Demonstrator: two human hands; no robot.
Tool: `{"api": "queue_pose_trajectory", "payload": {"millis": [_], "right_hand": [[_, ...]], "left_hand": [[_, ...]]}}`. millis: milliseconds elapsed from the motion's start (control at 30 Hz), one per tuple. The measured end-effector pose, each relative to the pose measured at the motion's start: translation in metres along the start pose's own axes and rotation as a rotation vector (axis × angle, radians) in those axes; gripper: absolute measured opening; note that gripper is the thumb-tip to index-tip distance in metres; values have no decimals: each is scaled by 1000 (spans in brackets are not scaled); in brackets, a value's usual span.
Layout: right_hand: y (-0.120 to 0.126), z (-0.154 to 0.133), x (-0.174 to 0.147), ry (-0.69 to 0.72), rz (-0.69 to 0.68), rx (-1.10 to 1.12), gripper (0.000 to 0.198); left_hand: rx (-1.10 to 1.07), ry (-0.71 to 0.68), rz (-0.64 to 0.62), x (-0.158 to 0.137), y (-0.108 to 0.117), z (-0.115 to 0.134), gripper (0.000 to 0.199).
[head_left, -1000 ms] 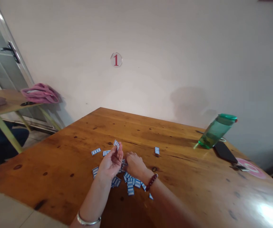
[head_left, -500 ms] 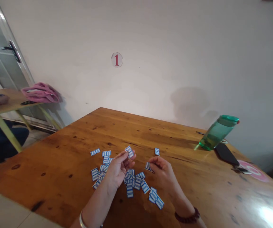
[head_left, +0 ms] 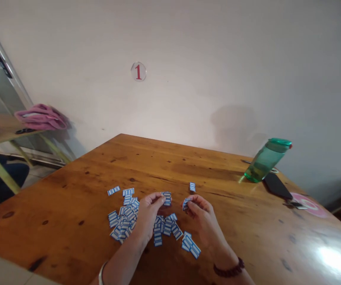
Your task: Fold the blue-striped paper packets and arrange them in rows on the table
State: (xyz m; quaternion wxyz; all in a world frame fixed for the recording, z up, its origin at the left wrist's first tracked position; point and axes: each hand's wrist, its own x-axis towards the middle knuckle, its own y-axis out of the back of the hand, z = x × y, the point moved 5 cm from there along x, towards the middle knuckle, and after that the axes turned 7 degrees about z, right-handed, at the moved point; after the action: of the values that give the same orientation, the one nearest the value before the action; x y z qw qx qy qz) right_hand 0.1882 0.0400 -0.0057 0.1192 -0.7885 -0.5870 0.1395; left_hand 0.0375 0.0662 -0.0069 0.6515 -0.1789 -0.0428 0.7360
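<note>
My left hand (head_left: 148, 211) pinches a small white card with blue stripes (head_left: 166, 198) between thumb and fingers, just above the table. To its right, my right hand (head_left: 202, 213) is closed on another blue-striped card (head_left: 186, 204), held tilted. A heap of the same cards (head_left: 125, 219) lies left of my left wrist, and more cards (head_left: 163, 228) are spread between my hands. A few overlapping cards (head_left: 191, 245) sit near my right forearm. One lone card (head_left: 192, 187) lies beyond my right hand, another (head_left: 113, 190) at the heap's far left.
On the wooden table (head_left: 158, 158), a green water bottle (head_left: 267, 160) stands at the right back. Beside it are a black phone-like slab (head_left: 278, 186), keys (head_left: 294, 204) and a pink disc (head_left: 311, 205). A pink cloth (head_left: 42, 117) rests on a side table at the left.
My left hand has turned its card upright and flatter to my view. My right hand has raised and tilted its card. The whole view has shifted slightly.
</note>
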Motion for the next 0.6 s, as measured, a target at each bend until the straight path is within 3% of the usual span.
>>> {"api": "queue_pose_trajectory", "payload": {"millis": [333, 600], "right_hand": [[-3, -2, -3, 106, 97, -152, 19], [-11, -2, -6, 249, 55, -352, 20]], "left_hand": [[26, -20, -69, 0, -8, -9, 8], [156, -54, -124, -6, -13, -3, 8]]}}
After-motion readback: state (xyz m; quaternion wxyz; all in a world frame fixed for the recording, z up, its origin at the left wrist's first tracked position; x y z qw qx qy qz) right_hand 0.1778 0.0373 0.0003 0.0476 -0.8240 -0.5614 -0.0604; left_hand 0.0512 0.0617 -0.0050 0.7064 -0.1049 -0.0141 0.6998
